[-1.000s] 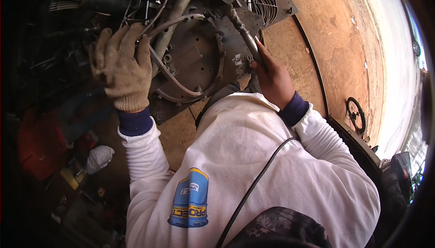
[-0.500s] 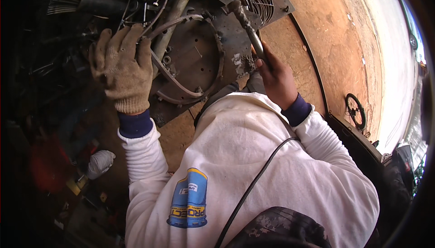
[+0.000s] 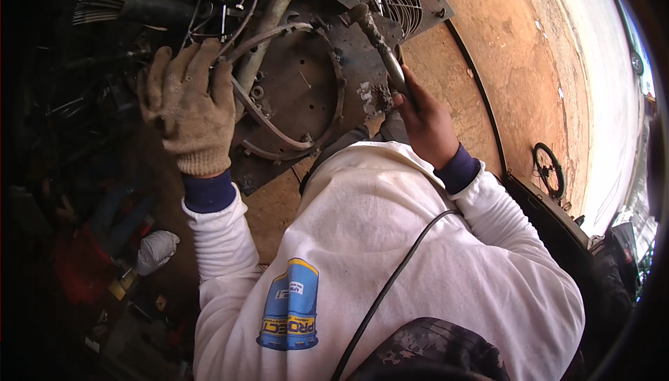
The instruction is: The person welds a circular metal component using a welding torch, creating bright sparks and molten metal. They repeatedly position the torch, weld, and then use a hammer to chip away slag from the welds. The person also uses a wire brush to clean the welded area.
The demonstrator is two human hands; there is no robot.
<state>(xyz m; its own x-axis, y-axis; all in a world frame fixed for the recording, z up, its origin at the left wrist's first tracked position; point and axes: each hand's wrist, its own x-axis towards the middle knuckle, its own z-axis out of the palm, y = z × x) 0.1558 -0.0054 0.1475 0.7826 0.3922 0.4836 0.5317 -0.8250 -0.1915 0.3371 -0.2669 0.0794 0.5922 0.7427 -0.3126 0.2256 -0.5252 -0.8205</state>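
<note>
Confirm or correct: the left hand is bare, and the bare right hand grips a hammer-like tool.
Wrong on the left hand: the head view shows it in a tan glove. The bare right hand does grip a hammer-like tool.

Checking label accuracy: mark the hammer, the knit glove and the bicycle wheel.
Hammer [image 3: 380, 45]: head view, on the handle below the head.
Knit glove [image 3: 195, 118]: head view, on the back of the glove.
Bicycle wheel [image 3: 548, 170]: head view, around the wheel's centre.
</note>
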